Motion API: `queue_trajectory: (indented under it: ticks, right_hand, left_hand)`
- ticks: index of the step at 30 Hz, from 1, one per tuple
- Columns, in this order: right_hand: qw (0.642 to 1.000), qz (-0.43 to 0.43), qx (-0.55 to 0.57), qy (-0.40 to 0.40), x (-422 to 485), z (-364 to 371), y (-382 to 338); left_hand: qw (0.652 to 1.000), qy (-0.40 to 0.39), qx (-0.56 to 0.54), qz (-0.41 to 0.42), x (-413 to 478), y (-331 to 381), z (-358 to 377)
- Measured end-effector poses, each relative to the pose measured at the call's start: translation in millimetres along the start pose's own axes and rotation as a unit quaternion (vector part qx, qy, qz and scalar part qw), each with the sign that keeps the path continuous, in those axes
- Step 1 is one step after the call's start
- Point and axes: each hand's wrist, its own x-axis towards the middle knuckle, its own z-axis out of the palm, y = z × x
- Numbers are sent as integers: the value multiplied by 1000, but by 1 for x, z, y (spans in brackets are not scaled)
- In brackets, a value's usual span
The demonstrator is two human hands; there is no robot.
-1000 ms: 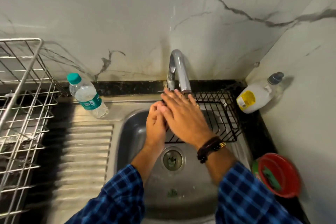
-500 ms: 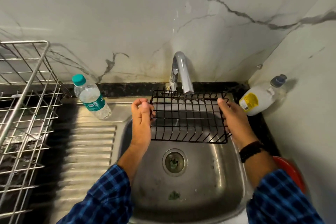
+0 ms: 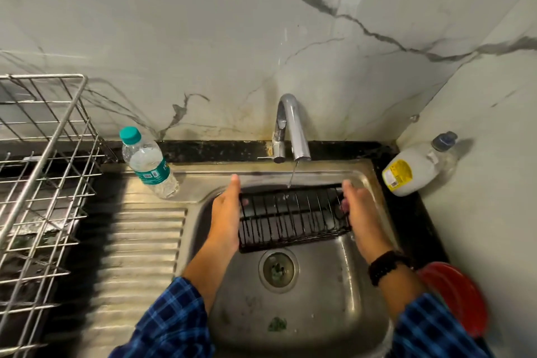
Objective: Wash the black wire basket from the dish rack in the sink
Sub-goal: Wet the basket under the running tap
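The black wire basket (image 3: 293, 216) hangs over the steel sink (image 3: 293, 293), tipped with its open side toward me, under the chrome tap (image 3: 290, 128). A thin stream of water falls from the tap onto its far edge. My left hand (image 3: 225, 212) grips the basket's left end, thumb on the outside and fingertips showing through the wires. My right hand (image 3: 359, 212) grips the right end the same way. The basket's lower edge sits just above the drain (image 3: 278, 268).
A metal dish rack (image 3: 40, 183) stands on the ribbed drainboard at the left. A water bottle (image 3: 148, 167) with a teal cap stands behind the drainboard. A soap bottle (image 3: 415, 167) lies at the back right corner, a red bowl (image 3: 456, 296) at the right.
One second ago both hands met at the basket's left end. They then spread to its two ends, and now the basket has been lowered and tipped under the running water.
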Motion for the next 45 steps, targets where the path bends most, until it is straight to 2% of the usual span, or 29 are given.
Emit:
queue_trajectory:
  ticks: [2, 4, 6, 8, 9, 13, 15, 17, 20, 21, 22, 24, 25, 26, 28, 31, 34, 36, 39, 40, 43, 45]
  right_hand:
    - [996, 6, -62, 65, -6, 12, -1]
    - [983, -40, -125, 127, -15, 22, -9]
    - [939, -106, -294, 141, -18, 36, -15]
    - [879, -119, -450, 101, -23, 54, -22]
    - [861, -136, -484, 79, -28, 63, -27]
    - [790, -313, -523, -67, -46, 93, -23]
    - [750, -367, -534, -132, -45, 93, -23]
    - [727, -385, -550, -146, -30, 79, -27]
    - [764, -328, -552, -61, 1, 39, -30]
    - [795, -288, -533, -30, 13, 23, -26]
    - [848, -240, -472, -15, 21, 9, -22]
    - [974, -85, -201, -62, 28, -7, -14]
    - [993, -6, -43, -107, 26, -6, -11]
    - [987, 44, 79, -135, 23, -4, -7]
    - [982, 73, 122, -125, 19, 1, -5]
    - [993, 71, 67, -64, 23, 7, -13]
    - [1000, -22, 3, -14, 23, 14, -24]
    - [998, -59, -11, 18, 24, 19, -33]
    - [998, -54, 24, 6, 25, 27, -44]
    - [998, -61, 9, -12, 23, 32, -46]
    - [988, -116, -81, -69, 10, 53, -46]
    - [981, -148, -108, -58, 3, 62, -41]
  left_hand:
    - [998, 35, 32, 48, 0, -4, 2]
    - [997, 32, 19, 66, 4, -5, 4]
    - [996, 24, 7, 82, 8, -2, 5]
    - [995, 6, 17, 97, 14, -1, 8]
    - [996, -1, 23, 89, 15, 1, 11]
    - [998, -1, 30, 46, 23, 1, 17]
    - [999, -8, 21, 24, 29, 0, 15]
    - [1000, -4, 5, 4, 37, 0, 10]
    - [999, 14, -21, -19, 43, 5, 2]
    - [999, 14, -18, -24, 45, 5, -1]
    - [999, 18, -18, -27, 46, 6, -6]
    - [999, 8, -33, -26, 50, 3, -16]
    - [999, 4, -42, -35, 55, -1, -21]
    - [997, -1, -55, -46, 58, -5, -24]
    - [996, -14, -71, -59, 72, -25, -32]
    - [993, -7, -85, -83, 63, -38, -31]
    - [996, 25, -57, -58, 54, -48, -30]
    - [999, 27, 22, -27, 51, -52, -30]
    - [981, -6, 194, 27, 43, -56, -30]
    - [975, -15, 219, 38, 35, -54, -26]
    - [977, -17, 200, 78, 23, -45, -13]
    - [985, -1, 136, 108, 19, -31, -6]
